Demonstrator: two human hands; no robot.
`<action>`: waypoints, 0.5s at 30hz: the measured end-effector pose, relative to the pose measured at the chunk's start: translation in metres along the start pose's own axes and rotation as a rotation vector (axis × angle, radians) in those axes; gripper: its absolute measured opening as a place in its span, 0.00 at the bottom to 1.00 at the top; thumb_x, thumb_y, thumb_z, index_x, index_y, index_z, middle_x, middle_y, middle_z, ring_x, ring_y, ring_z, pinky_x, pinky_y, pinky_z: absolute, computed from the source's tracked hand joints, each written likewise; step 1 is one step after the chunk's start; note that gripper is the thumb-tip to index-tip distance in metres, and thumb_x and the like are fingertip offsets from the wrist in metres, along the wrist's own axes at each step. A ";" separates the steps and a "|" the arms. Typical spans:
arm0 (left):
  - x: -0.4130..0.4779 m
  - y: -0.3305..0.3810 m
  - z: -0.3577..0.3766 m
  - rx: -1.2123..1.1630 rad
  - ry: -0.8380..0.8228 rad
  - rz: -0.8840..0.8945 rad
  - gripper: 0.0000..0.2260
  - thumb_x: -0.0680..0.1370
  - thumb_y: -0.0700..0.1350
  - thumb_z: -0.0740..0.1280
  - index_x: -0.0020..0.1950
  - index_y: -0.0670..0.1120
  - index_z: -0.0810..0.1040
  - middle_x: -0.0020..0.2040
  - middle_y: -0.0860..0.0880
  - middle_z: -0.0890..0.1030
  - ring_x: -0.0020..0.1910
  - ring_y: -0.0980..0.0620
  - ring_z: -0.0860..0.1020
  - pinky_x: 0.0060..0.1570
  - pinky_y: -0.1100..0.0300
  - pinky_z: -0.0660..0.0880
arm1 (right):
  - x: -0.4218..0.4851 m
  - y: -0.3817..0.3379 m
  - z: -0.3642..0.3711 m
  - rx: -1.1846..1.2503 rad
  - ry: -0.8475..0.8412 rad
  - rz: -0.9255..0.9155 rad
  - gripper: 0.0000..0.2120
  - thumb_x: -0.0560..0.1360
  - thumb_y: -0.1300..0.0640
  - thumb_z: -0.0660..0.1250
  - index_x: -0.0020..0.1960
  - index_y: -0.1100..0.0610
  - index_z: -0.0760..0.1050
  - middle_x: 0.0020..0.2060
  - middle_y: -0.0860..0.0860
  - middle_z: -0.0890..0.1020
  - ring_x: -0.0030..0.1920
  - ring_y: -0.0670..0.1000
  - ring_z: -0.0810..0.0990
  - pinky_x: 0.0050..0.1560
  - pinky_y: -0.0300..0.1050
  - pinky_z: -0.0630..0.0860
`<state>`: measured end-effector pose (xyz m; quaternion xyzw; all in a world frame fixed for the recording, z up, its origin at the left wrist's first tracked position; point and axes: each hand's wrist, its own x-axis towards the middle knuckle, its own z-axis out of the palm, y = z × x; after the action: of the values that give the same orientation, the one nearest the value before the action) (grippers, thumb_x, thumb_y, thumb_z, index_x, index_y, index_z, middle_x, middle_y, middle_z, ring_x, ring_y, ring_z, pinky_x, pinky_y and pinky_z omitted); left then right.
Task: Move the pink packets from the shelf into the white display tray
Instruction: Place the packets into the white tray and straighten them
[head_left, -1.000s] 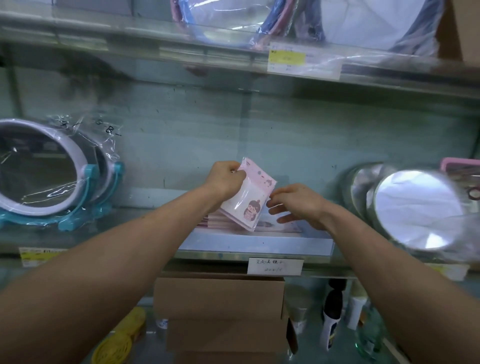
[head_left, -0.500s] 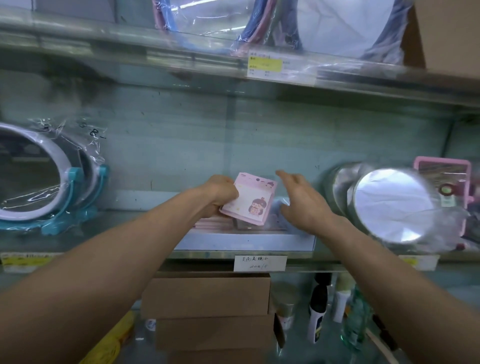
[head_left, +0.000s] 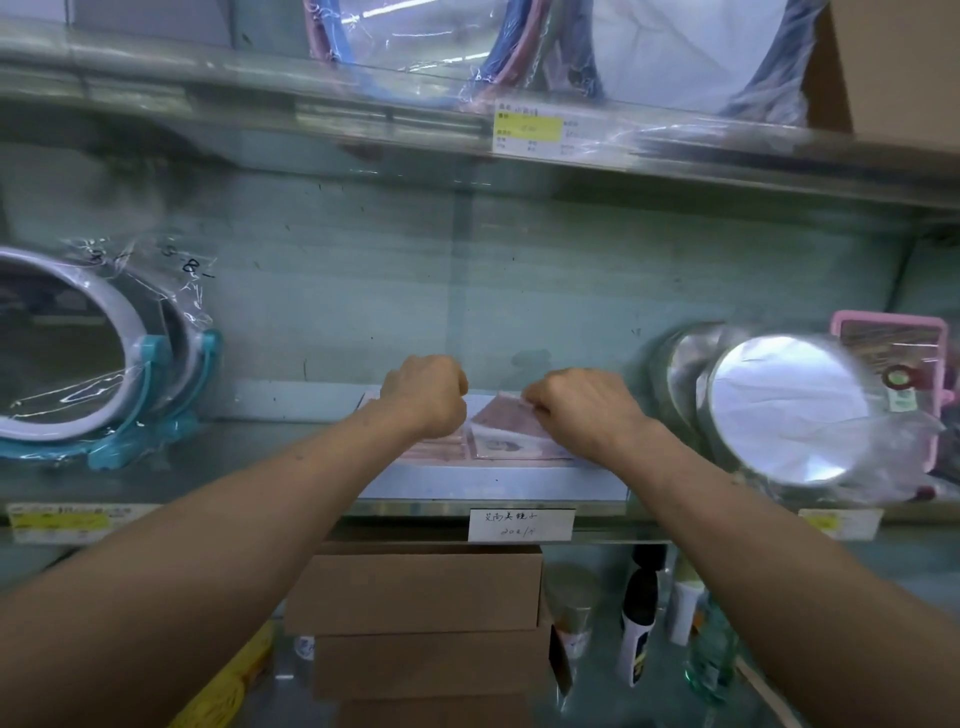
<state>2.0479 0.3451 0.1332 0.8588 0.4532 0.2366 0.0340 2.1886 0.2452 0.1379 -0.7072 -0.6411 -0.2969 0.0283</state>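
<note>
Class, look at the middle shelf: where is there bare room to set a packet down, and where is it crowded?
Bare shelf lies between the teal-stand mirror and the white tray. Crowded: the tray itself, where the left hand and right hand are over the pink packets, and the right side, where wrapped round mirrors stand close beside it.

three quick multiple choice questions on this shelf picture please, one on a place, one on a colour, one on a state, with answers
1. Where is the white tray?
A) top shelf
B) middle shelf
C) floor

2. What colour is the stand of the left mirror?
A) teal
B) red
C) black

3. The right hand is:
A) flat and open
B) pinching a pink packet
C) holding a bottle

Answers:
1. B, the tray sits one level above the cardboard boxes.
2. A, the teal stand shows beside the glass.
3. B, the fingertips grip the packet's top edge.
</note>
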 end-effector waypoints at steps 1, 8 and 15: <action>-0.001 -0.001 0.002 0.078 -0.006 0.008 0.13 0.77 0.39 0.62 0.59 0.47 0.80 0.59 0.47 0.78 0.61 0.44 0.73 0.57 0.54 0.70 | 0.003 -0.005 0.002 -0.045 0.000 -0.015 0.11 0.76 0.64 0.58 0.49 0.53 0.77 0.53 0.54 0.80 0.55 0.58 0.78 0.42 0.43 0.62; -0.008 -0.013 0.017 0.261 -0.022 0.034 0.15 0.75 0.36 0.62 0.58 0.46 0.80 0.59 0.47 0.78 0.58 0.45 0.75 0.48 0.56 0.70 | 0.024 -0.017 0.027 -0.027 -0.193 0.017 0.09 0.74 0.66 0.62 0.50 0.56 0.77 0.47 0.53 0.78 0.50 0.56 0.78 0.42 0.42 0.68; -0.006 -0.011 0.019 0.355 -0.006 0.075 0.15 0.76 0.37 0.61 0.62 0.45 0.77 0.60 0.46 0.76 0.59 0.45 0.74 0.51 0.54 0.70 | 0.033 -0.012 0.053 0.218 -0.336 0.110 0.15 0.74 0.62 0.61 0.59 0.55 0.79 0.56 0.51 0.81 0.57 0.54 0.78 0.56 0.43 0.71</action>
<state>2.0450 0.3496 0.1115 0.8682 0.4556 0.1514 -0.1256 2.1978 0.2991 0.1055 -0.7734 -0.6255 -0.1015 0.0137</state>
